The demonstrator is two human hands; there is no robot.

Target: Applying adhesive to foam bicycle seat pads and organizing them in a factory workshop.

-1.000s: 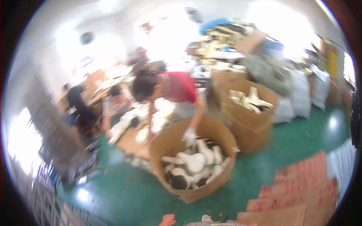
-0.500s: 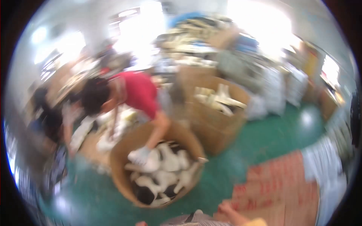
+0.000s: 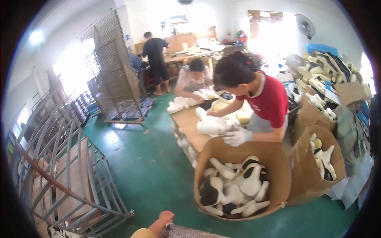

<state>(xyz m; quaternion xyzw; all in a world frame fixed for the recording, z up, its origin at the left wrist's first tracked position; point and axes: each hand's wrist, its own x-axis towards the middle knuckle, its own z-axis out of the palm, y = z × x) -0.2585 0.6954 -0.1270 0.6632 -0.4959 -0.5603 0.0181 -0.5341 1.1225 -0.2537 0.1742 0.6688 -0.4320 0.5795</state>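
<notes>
- The person's left hand (image 3: 163, 218) sits low in the frame, just left of centre, touching the left end of a grey speckled bundle (image 3: 194, 232).
- The fingers look loosely curled; whether they grip it, I cannot tell. The right hand is out of view.
- Judged step: laying hold of the bundle; a firm grip needs the fingers around its edge.
- The bundle's long axis runs left-right along the bottom edge, and it is mostly cut off.
- Above it stands a cardboard box (image 3: 278, 166) of white and black moulded pieces.

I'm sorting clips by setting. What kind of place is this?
Probably a small factory or workshop floor. Cardboard boxes hold white and black moulded pieces, wire drying racks stand on the green floor, and people work at a low table.
</notes>
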